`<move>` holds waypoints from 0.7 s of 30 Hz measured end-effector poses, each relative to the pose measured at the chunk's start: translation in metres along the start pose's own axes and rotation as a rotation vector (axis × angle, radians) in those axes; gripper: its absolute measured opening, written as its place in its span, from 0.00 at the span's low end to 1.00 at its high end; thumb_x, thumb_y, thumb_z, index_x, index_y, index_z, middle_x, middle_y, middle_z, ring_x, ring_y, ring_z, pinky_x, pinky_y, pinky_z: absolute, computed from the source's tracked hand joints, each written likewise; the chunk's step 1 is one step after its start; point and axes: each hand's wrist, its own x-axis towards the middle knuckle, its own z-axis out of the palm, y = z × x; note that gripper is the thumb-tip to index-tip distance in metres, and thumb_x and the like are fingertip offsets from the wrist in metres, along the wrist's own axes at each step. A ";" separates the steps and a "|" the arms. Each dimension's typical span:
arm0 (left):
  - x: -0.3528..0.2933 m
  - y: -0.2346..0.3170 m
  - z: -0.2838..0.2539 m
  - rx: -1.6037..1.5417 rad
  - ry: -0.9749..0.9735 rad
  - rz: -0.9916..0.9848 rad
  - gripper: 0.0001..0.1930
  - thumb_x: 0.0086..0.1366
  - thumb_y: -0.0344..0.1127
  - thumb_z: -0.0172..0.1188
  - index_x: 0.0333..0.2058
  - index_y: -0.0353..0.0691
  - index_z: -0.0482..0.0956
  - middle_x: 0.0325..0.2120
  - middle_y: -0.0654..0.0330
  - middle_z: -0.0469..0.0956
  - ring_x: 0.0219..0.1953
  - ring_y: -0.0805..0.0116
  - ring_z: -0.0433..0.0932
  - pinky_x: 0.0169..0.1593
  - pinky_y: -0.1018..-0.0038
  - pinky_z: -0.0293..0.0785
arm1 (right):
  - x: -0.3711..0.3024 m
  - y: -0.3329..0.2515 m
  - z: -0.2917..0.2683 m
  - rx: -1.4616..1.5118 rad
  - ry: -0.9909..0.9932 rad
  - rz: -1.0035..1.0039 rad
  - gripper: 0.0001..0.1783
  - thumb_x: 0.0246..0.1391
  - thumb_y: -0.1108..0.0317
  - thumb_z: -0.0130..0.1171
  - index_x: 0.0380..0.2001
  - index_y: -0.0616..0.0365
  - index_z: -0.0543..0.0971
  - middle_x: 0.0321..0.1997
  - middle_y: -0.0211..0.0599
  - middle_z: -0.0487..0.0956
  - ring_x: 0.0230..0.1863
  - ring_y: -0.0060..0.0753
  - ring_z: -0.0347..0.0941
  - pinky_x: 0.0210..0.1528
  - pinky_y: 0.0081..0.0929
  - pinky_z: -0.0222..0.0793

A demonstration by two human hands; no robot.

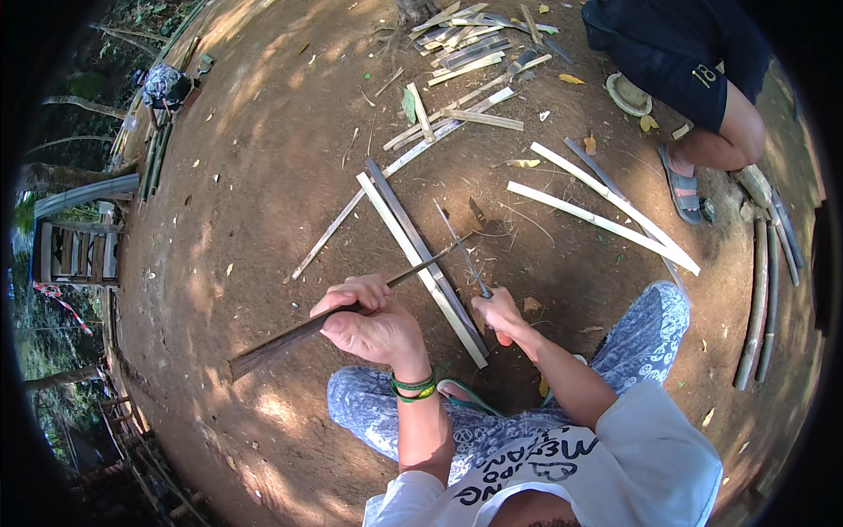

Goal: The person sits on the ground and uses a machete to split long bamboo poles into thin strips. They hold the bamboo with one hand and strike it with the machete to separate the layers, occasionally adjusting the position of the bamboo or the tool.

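Head view: bare brown dirt ground [228, 193] spreads beneath everything, apparently serving as both seat and workbench. At the upper right another person [680, 53] in dark shorts and sandals sits near the heap of split strips [476, 54], which lies beyond the hands, perhaps so the space just in front stays free for arm movement. Dark round poles [752, 303] rest together at the right edge, out of the way. Closer in, a pair of long strips [461, 329], one pale and one dark, lies side by side on the dirt, ahead of the wearer's spread knees. Above that pair slants the thin dark strip [285, 342], its broader end out to the left; the left hand [373, 325] is clamped around its middle, likely to steady it with the narrow end facing the tool. The right hand [498, 314] is wrapped around the handle of a knife [470, 263], whose slim blade points away from the body and crosses the strip's narrow end in view; whether they touch, I cannot tell
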 end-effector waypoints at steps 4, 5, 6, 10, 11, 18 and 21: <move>0.002 0.001 0.006 -0.018 -0.051 -0.010 0.22 0.71 0.59 0.49 0.33 0.43 0.67 0.19 0.67 0.60 0.22 0.76 0.60 0.25 0.78 0.57 | 0.035 0.035 -0.011 0.038 0.021 0.052 0.17 0.50 0.63 0.58 0.15 0.59 0.67 0.11 0.32 0.67 0.11 0.28 0.64 0.15 0.34 0.59; 0.001 0.000 0.001 -0.006 -0.027 -0.011 0.22 0.71 0.59 0.48 0.32 0.44 0.66 0.19 0.67 0.60 0.21 0.76 0.60 0.25 0.78 0.57 | 0.029 0.033 -0.006 -0.020 0.009 -0.037 0.17 0.50 0.63 0.58 0.15 0.60 0.67 0.11 0.32 0.67 0.11 0.28 0.65 0.15 0.34 0.59; 0.004 -0.001 -0.006 0.011 0.001 0.000 0.23 0.71 0.59 0.48 0.32 0.44 0.66 0.19 0.67 0.59 0.21 0.76 0.59 0.25 0.78 0.56 | 0.015 0.017 0.000 -0.079 -0.014 -0.135 0.16 0.49 0.63 0.58 0.15 0.60 0.68 0.11 0.32 0.66 0.11 0.27 0.65 0.15 0.34 0.59; 0.009 -0.005 -0.006 -0.043 0.043 -0.019 0.23 0.71 0.57 0.50 0.34 0.40 0.65 0.18 0.65 0.61 0.19 0.76 0.60 0.21 0.79 0.57 | 0.060 0.051 -0.009 0.018 -0.037 0.034 0.16 0.47 0.63 0.59 0.15 0.62 0.71 0.13 0.38 0.70 0.16 0.33 0.70 0.21 0.36 0.65; 0.008 -0.006 -0.007 -0.078 -0.002 -0.008 0.23 0.71 0.56 0.50 0.33 0.39 0.65 0.18 0.64 0.61 0.19 0.75 0.61 0.21 0.78 0.57 | 0.071 0.060 -0.013 0.127 -0.066 0.131 0.16 0.47 0.64 0.59 0.14 0.60 0.70 0.13 0.34 0.69 0.14 0.29 0.68 0.18 0.33 0.64; 0.011 -0.002 0.000 -0.070 -0.014 -0.014 0.22 0.72 0.56 0.49 0.33 0.41 0.65 0.19 0.66 0.61 0.21 0.76 0.61 0.23 0.78 0.59 | 0.089 0.076 -0.001 -0.124 0.076 -0.214 0.15 0.48 0.64 0.60 0.17 0.64 0.74 0.14 0.35 0.72 0.13 0.27 0.68 0.16 0.31 0.64; 0.013 -0.003 -0.014 -0.048 0.021 -0.030 0.21 0.72 0.55 0.48 0.33 0.40 0.64 0.20 0.65 0.62 0.21 0.75 0.61 0.25 0.76 0.60 | 0.095 0.076 -0.010 -0.135 0.148 0.233 0.16 0.48 0.63 0.61 0.16 0.64 0.74 0.13 0.37 0.73 0.14 0.32 0.72 0.19 0.36 0.67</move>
